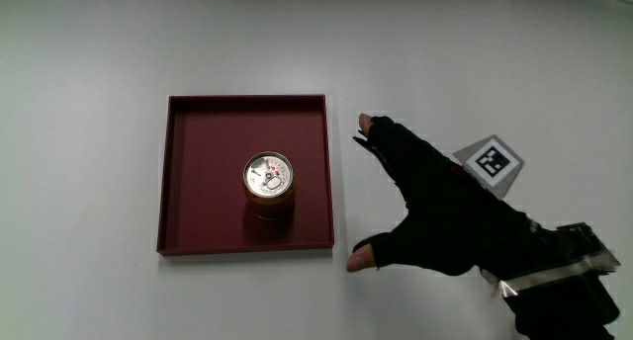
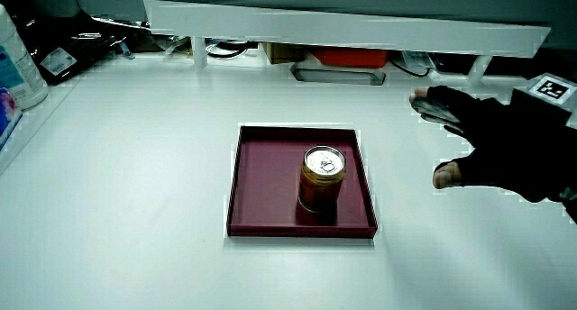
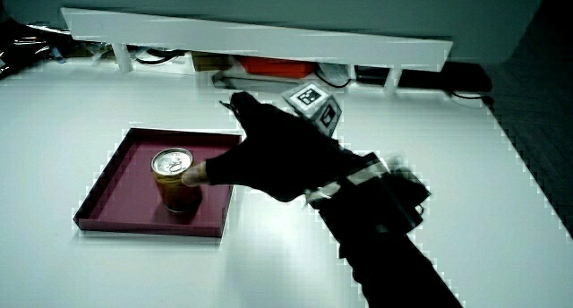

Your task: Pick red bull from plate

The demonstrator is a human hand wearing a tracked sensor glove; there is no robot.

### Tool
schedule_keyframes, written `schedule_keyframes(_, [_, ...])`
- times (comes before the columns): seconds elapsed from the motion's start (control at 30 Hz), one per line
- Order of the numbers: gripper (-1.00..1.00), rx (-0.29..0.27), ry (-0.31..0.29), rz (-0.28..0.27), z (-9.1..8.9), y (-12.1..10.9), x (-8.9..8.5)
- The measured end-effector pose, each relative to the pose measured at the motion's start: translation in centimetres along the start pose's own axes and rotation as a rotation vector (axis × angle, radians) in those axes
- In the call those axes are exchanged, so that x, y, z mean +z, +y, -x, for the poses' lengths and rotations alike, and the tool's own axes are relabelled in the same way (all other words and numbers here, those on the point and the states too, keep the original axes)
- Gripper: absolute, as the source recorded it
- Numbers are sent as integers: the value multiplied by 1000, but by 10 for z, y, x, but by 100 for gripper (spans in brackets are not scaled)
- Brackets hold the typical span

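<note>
A can (image 1: pixel 269 185) with a silver top and a golden-brown body stands upright in the middle of a square dark red plate (image 1: pixel 198 142); both side views show the can (image 2: pixel 322 178) (image 3: pixel 176 190) on the plate (image 2: pixel 261 184) (image 3: pixel 116 178). The black-gloved hand (image 1: pixel 435 212) hovers beside the plate's edge, fingers spread and thumb apart, holding nothing. It is apart from the can in the main view. The patterned cube (image 1: pixel 490 163) sits on its back. In both side views the hand (image 2: pixel 500 148) (image 3: pixel 269 151) reaches toward the plate.
A low white partition (image 2: pixel 343 26) (image 3: pixel 260 39) runs along the table's edge farthest from the person, with cables and boxes under it. A white bottle (image 2: pixel 18 67) stands near the table's corner.
</note>
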Motion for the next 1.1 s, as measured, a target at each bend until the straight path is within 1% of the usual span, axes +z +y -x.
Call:
schedule_keyframes(0.03, [0, -30, 9, 6, -1, 3, -2])
schedule_keyframes(0.07, [0, -15, 13, 12, -4, 8, -4])
schedule_keyframes(0.1, [0, -44, 25, 16, -3, 11, -6])
schedule_keyframes(0.13, [0, -48, 30, 22, -5, 15, -8])
schedule_keyframes(0.17, [0, -35, 48, 30, -6, 19, -10])
schedule_keyframes(0.2, [0, -39, 52, 40, -9, 24, -12])
schedule_keyframes(0.23, [0, -80, 54, 45, -8, 28, -15])
schedule_keyframes(0.27, [0, -83, 80, 52, -6, 32, -18])
schedule_keyframes(0.3, [0, -55, 91, 61, -11, 38, -21])
schedule_keyframes(0.33, [0, -61, 101, 74, -12, 43, -23])
schedule_keyframes(0.37, [0, -38, 97, 72, -17, 50, -26])
schedule_keyframes(0.4, [0, -45, 96, 76, -21, 55, -29])
schedule_keyframes(0.43, [0, -46, 115, 83, -23, 59, -32])
schedule_keyframes(0.47, [0, -52, 89, 78, -28, 65, -34])
schedule_keyframes(0.53, [0, -15, 108, 75, -34, 75, -40])
schedule_keyframes(0.57, [0, -8, 117, 76, -37, 78, -42])
schedule_keyframes(0.63, [0, 0, 145, 80, -42, 84, -48])
schedule_keyframes(0.67, [0, -21, 152, 82, -44, 87, -50])
schedule_keyframes(0.7, [0, -11, 160, 89, -45, 91, -53])
schedule_keyframes(0.83, [0, -20, 161, 83, -56, 103, -61])
schedule_keyframes(0.87, [0, -25, 174, 84, -58, 106, -63])
schedule_keyframes(0.9, [0, -42, 181, 83, -57, 107, -64])
schedule_keyframes(0.93, [0, -34, 175, 80, -59, 110, -66])
schedule_keyframes(0.97, [0, -28, 188, 81, -62, 113, -67])
schedule_keyframes(1.0, [0, -34, 183, 80, -63, 114, -68])
schedule_keyframes(1.07, [0, -45, 200, 84, -65, 118, -71])
schedule_keyframes(1.1, [0, -51, 159, 14, -67, 120, -73])
